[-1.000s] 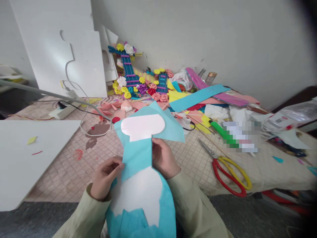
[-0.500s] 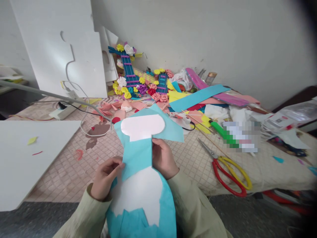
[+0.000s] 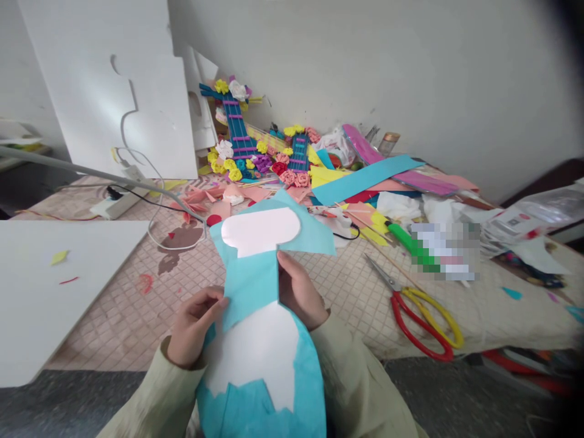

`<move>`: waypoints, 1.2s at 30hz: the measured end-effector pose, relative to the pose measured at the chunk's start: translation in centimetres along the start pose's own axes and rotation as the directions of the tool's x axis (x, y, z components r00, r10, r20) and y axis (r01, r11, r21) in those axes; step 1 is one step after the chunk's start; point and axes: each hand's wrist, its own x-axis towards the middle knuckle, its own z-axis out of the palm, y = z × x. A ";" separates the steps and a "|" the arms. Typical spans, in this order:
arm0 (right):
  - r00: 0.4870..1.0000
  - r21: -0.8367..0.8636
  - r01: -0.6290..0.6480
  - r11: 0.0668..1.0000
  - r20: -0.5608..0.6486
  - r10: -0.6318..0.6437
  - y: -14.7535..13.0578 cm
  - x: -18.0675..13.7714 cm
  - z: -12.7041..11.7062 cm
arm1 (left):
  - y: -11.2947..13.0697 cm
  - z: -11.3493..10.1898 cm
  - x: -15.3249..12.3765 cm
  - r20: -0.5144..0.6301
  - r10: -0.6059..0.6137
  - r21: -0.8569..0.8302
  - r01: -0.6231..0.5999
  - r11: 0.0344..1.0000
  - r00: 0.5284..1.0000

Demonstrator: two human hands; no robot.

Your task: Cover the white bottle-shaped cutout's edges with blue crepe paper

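A white guitar-shaped board (image 3: pixel 264 347) is held upright in front of me, its neck and lower edges wrapped in turquoise crepe paper (image 3: pixel 252 281). The rounded white head of the board shows bare, with a loose turquoise flap spread behind it. My left hand (image 3: pixel 196 325) pinches the paper at the left edge of the neck, thumb and fingers closed. On the other side, my right hand (image 3: pixel 301 291) grips the neck's right edge, thumb in front and the other fingers hidden behind the board.
Scissors with red and yellow handles (image 3: pixel 424 319) lie at right, near a green cutter (image 3: pixel 413 246). Paper flowers and decorated guitar shapes (image 3: pixel 241 137) stand against the wall. A white board (image 3: pixel 68 292) lies at left beside a power strip (image 3: pixel 119 204) and cables.
The board's head has shifted very slightly left and up, and my right hand has moved a little with it. Both hands keep their hold.
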 end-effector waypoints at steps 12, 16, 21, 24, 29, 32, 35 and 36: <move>0.995 -0.150 0.096 0.984 -0.004 -0.097 -0.2 -0.8 -0.8 | -0.2 -0.1 0.0 0.032 0.020 -0.021 -0.020 1.000 0.999; 0.991 -0.223 0.118 0.968 -0.029 -0.128 0.1 -0.1 -1.6 | 0.1 0.0 0.0 0.054 0.038 -0.007 -0.038 0.999 0.998; 0.986 -0.340 0.110 0.934 -0.082 -0.146 0.2 0.1 -3.0 | 0.3 0.3 0.0 0.022 0.018 0.048 -0.019 0.999 1.000; 0.993 -0.345 0.079 0.935 -0.059 -0.106 -0.1 -0.5 -3.1 | 0.5 0.5 0.0 0.002 0.006 0.053 -0.006 0.999 1.000; 0.999 -0.388 0.040 0.921 -0.009 -0.047 -0.8 -1.9 -3.0 | 0.6 0.5 0.1 -0.018 -0.006 0.050 0.007 0.999 1.000; 0.999 -0.456 0.016 0.890 -0.029 -0.033 -1.0 -2.3 -3.2 | 0.7 0.6 0.2 -0.021 -0.015 0.067 0.017 0.998 1.000; 0.996 -0.515 0.003 0.857 -0.075 -0.049 -1.4 -2.2 -3.4 | 0.8 0.4 0.3 0.003 -0.015 0.093 0.015 0.996 1.000; 0.995 -0.535 0.002 0.845 -0.081 -0.053 -1.6 -2.1 -3.4 | 0.9 0.3 0.3 0.017 -0.020 0.092 0.018 0.996 1.000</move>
